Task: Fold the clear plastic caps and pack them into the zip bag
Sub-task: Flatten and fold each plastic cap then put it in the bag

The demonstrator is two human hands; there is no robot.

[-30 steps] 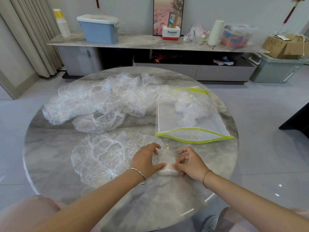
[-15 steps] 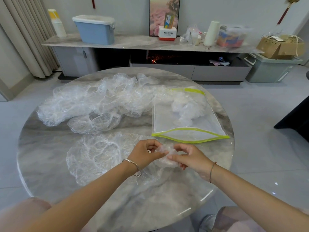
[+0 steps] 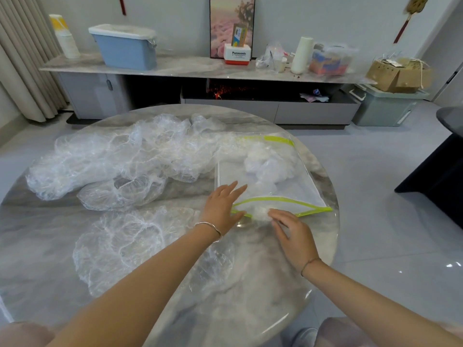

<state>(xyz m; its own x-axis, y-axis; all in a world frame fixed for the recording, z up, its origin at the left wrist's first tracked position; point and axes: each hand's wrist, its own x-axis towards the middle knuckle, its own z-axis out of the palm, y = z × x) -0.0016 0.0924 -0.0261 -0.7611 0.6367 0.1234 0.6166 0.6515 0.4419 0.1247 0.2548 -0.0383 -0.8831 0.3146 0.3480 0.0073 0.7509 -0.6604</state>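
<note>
Round grey marble table [image 3: 288, 279], pale tiled floor. Long sideboard [image 3: 190, 68] against the far wall carries a blue bin [image 3: 125, 50] and a small white-and-red box [image 3: 237, 55] that reads "Panasonic"; no other writing is legible.

Both your forearms reach out over the table, converging on the near edge of the zip bag [image 3: 253, 179].

Your left hand [image 3: 221, 209] lies palm down, fingers straight and slightly fanned, resting on the bag's near left corner just above the green-edged mouth. It holds nothing. A thin bangle [image 3: 209, 225] sits on that wrist.

Your right hand [image 3: 293, 236] is angled in from the right, fingers nearly straight, with the fingertips [image 3: 274, 213] touching a small white folded cap [image 3: 260, 211] right at the bag's mouth. The thumb sits apart from it; motion blur hides finer detail.

The bag lies flat on the right half of the table, mouth towards you, with a white bundle of packed caps [image 3: 270, 161] showing through at its far end. Loose caps [image 3: 125, 159] are heaped across the far left, touching the bag's left side. One spread cap [image 3: 130, 241] lies flat under your left forearm.
</note>
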